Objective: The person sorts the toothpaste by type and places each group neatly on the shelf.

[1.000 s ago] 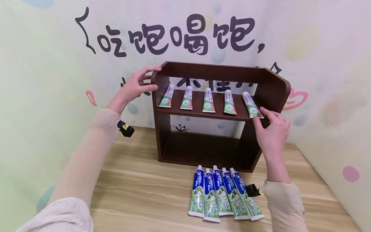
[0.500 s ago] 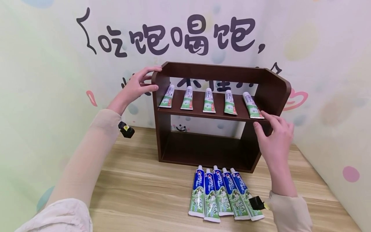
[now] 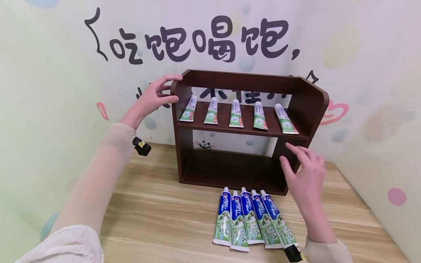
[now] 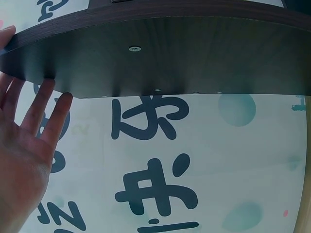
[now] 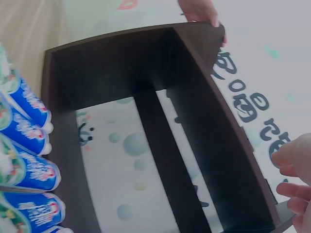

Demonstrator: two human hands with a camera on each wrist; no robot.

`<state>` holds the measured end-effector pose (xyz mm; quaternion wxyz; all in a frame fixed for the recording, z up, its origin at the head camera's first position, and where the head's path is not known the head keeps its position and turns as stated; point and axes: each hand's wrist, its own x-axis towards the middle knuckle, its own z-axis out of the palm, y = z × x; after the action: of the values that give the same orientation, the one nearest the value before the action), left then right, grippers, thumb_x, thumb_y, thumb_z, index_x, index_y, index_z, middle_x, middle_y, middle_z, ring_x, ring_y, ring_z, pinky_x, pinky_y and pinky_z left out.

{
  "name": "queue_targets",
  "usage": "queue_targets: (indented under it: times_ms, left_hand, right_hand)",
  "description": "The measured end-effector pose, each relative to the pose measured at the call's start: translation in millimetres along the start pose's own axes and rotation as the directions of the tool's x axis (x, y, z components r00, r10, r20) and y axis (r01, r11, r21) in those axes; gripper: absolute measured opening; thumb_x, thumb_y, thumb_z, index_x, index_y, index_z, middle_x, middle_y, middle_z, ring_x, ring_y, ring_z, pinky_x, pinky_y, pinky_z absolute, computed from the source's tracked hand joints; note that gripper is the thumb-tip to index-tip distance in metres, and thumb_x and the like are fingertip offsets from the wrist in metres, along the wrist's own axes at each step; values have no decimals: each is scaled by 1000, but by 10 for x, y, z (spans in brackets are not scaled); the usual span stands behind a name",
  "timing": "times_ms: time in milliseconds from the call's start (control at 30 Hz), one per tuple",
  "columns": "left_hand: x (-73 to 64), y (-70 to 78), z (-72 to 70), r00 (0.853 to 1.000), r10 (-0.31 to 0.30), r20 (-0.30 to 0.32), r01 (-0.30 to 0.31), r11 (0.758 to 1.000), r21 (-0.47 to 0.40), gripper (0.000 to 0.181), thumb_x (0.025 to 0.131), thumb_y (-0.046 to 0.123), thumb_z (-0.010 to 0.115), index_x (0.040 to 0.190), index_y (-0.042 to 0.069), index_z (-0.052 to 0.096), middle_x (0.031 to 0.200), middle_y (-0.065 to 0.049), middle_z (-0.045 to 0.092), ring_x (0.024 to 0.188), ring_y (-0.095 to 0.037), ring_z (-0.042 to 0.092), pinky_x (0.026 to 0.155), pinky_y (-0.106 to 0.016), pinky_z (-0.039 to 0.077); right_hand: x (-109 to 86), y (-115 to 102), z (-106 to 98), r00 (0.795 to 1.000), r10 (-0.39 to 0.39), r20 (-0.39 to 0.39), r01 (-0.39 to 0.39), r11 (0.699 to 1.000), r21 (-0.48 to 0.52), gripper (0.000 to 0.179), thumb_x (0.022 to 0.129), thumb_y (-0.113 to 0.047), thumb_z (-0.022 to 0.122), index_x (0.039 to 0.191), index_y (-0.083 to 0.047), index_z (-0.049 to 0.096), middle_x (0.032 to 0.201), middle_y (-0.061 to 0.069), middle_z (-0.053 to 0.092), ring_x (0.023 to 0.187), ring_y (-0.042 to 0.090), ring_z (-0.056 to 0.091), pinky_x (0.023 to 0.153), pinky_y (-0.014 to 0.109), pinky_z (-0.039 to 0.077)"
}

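A dark brown two-tier wooden shelf [image 3: 243,129] stands against the wall. My left hand [image 3: 154,95] holds the upper left corner of its side panel; in the left wrist view the thumb lies over the panel's edge and the fingers [image 4: 40,104] touch its outer face. My right hand [image 3: 305,179], fingers spread and holding nothing, hovers before the shelf's lower right side. Several white-and-green toothpaste tubes lie in a spaced row on the upper tier, the rightmost tube [image 3: 285,118] tilted. Several blue-and-green toothpaste tubes [image 3: 239,221] lie side by side on the table in front.
The lower tier [image 3: 230,168] is bare dark wood with a gap at its back. The wood-grain table [image 3: 158,219] reaches out to both sides of the shelf. Behind it hangs a printed wall covering [image 3: 204,73]. A small black wrist camera [image 3: 292,252] overlaps the rightmost front tube.
My right hand has let go of the rightmost tube on the upper tier and moved down, away from it. That tube stays in place. My left hand has kept its place on the shelf.
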<state>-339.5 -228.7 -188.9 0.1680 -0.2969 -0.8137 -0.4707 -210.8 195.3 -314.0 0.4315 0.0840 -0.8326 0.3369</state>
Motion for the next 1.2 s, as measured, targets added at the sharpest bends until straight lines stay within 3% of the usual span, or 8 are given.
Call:
queue_targets:
  times_ms: [367, 567, 867, 1200]
  left_hand:
    - [-20, 14, -11, 1000, -30, 5, 30, 1000, -6, 55, 91, 9, 67, 142, 21, 50, 156, 9, 40, 136, -29, 49, 98, -24, 49]
    - [-25, 29, -11, 1000, -25, 5, 25, 1000, 1, 55, 91, 9, 67, 142, 21, 50, 156, 9, 41, 137, -30, 49, 93, -22, 50]
    - [-8, 0, -20, 1000, -26, 6, 26, 1000, 17, 56, 91, 11, 68, 143, 19, 49, 156, 9, 40, 137, -31, 48, 97, -30, 48]
    - [-5, -1, -22, 999, -35, 6, 34, 999, 36, 57, 91, 13, 69, 144, 22, 49, 157, 9, 39, 139, -32, 47, 102, -40, 49]
  right_hand:
    - [-242, 135, 61, 996, -38, 78, 38, 999, -10, 39, 84, -9, 76, 122, -8, 69, 117, 22, 65, 101, 39, 46, 83, 45, 31]
    - [-374, 198, 72, 989, -28, 148, 33, 999, -26, 43, 82, -10, 78, 124, -9, 68, 120, 21, 64, 102, 36, 45, 82, 42, 31]
    - [-597, 333, 89, 975, -48, 216, 60, 997, -49, 47, 79, -10, 81, 124, -10, 68, 119, 20, 65, 99, 32, 45, 81, 41, 29]
    - [-819, 548, 103, 945, 22, 325, 11, 995, -98, 53, 79, -13, 81, 129, -14, 64, 123, 19, 63, 101, 29, 45, 79, 39, 33]
